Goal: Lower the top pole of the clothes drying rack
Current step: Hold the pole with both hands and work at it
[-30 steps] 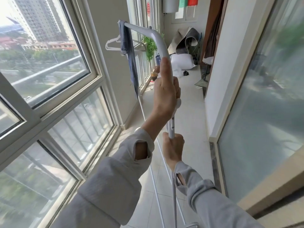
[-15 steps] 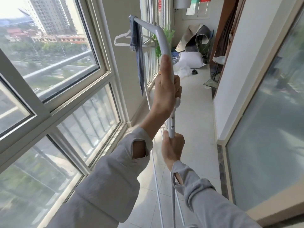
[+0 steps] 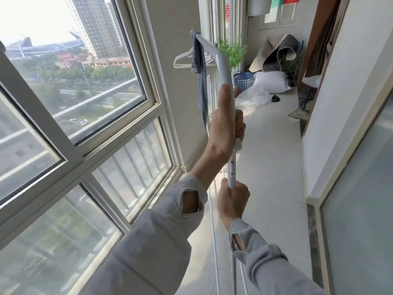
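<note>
The white top pole (image 3: 222, 60) of the drying rack curves from its horizontal bar down into a vertical tube. My left hand (image 3: 225, 126) is wrapped around that curved upper tube, thumb lying along it. Below, a thinner white inner tube (image 3: 231, 169) with small holes runs down into my right hand (image 3: 232, 201), which grips the upright just under it. A blue-grey cloth (image 3: 201, 79) hangs from the horizontal bar, and a white hanger (image 3: 182, 59) hangs beside it. Thin white rack rails (image 3: 214, 241) run down beneath my arms.
Large windows (image 3: 85, 103) line the left side close to the rack. A glass door (image 3: 359, 188) and wall close the right. At the far end of the tiled balcony stand a green plant (image 3: 232, 52), a blue basket (image 3: 243, 80), a white sack (image 3: 272, 80) and rolled mats (image 3: 276, 52).
The view has tilted and shifted, so the pole's top now appears lower and further right in frame. Both hands keep the same grips on the pole.
</note>
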Tool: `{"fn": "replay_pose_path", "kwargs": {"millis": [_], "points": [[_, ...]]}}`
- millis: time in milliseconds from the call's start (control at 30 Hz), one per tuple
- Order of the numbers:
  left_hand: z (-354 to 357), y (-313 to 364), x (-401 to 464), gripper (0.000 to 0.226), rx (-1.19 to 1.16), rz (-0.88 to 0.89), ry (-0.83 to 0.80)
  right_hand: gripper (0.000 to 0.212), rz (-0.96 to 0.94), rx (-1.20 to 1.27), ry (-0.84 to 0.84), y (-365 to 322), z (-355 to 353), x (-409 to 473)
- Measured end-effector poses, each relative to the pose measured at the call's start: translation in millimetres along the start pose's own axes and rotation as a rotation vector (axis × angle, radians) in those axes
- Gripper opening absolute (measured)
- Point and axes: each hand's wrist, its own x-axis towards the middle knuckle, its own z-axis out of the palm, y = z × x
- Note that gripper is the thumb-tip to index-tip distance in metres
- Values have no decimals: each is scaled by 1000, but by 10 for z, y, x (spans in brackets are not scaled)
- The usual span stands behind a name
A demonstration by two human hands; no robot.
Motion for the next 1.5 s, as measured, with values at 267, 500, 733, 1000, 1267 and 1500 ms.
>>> {"fn": "replay_pose_path", "kwargs": {"millis": [267, 500, 733, 1000, 1267, 1500], "points": [[-130, -21, 324, 99, 37, -6, 17, 30, -19, -26, 1, -33, 277, 263], [-209, -88, 574, 57, -20, 24, -11, 30, -19, -47, 70, -4, 486, 419], [-460, -94, 758, 55, -22, 32, -76, 31, 16, -54, 146, 1, 796, 475], [-938, -77, 993, 56, -70, 29, -165, 34, 6, -62, 219, -158, 1314, 409], [-1274, -86, 1292, 56, -95, 48, -163, 32, 34, -87, 219, -182, 1718, 501], [-1206, -190, 1572, 70, -89, 35, -179, 35, 71, -97, 248, -149, 1818, 772]]}}
